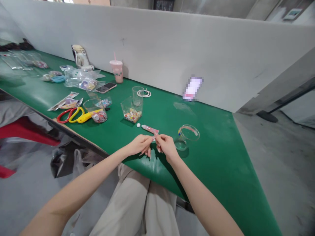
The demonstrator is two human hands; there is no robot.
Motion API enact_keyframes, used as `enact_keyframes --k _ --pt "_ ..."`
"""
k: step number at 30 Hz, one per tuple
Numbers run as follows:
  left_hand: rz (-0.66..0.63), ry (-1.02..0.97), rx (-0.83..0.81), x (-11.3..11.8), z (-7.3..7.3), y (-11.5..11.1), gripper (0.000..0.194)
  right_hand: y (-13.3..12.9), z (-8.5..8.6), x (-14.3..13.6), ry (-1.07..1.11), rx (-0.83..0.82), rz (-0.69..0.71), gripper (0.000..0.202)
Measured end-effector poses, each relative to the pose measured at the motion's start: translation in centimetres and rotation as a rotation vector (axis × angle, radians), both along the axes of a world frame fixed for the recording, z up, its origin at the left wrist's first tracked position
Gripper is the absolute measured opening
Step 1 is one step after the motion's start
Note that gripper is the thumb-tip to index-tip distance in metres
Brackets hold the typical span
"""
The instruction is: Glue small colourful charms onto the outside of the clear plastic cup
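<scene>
My left hand and my right hand meet just above the green table near its front edge. Thumb and forefinger of each are pinched together on a tiny pale, shiny piece, too small to name. Just beyond the fingertips lies a pink and clear tube, with a small white cap off its nozzle. A clear cup with tape on its rim stands right of my right hand. Ahead on the left, a clear square cup holds many small coloured pieces.
On the left are a clear cup of red and white pieces, red- and yellow-handled scissors, a phone and plastic bags. A pink tumbler stands by the white partition. A lit, blurred screen leans there.
</scene>
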State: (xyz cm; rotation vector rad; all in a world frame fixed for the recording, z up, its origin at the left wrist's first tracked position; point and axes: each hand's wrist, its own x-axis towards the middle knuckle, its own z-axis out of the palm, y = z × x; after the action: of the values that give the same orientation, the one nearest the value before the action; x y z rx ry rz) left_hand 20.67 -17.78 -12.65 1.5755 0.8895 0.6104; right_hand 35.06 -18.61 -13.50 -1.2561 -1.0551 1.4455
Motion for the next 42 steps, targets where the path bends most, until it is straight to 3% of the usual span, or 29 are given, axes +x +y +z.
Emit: enact_keyframes --k 7,16,23,30,34,38,42 --pt "-0.024 -0.076 -0.086 -0.1 0.3 0.3 0.044 0.1 -0.2 -0.4 0.034 0.086 0.006 0.04" --pt "0.06 -0.171 -0.169 0.0 0.5 0.5 0.045 -0.2 -0.1 -0.7 0.081 0.138 0.016 0.04" --pt "0.105 -0.162 -0.147 -0.5 0.7 0.5 0.064 -0.2 0.9 -0.2 0.124 0.078 0.183 0.042" --pt "0.01 -0.184 -0.203 -0.9 1.4 0.4 0.06 -0.4 1.3 0.4 -0.054 0.189 0.172 0.034" --pt "-0.024 -0.154 -0.235 -1.1 1.6 0.2 0.057 -0.4 1.6 1.1 -0.149 0.132 0.225 0.032" --pt "-0.11 -0.156 -0.29 -1.1 1.1 0.3 0.048 -0.3 1.6 1.3 -0.135 0.055 0.262 0.034" --pt "-0.068 -0.188 -0.306 -0.9 0.7 0.5 0.052 -0.1 1.0 0.8 -0.087 0.079 0.236 0.038"
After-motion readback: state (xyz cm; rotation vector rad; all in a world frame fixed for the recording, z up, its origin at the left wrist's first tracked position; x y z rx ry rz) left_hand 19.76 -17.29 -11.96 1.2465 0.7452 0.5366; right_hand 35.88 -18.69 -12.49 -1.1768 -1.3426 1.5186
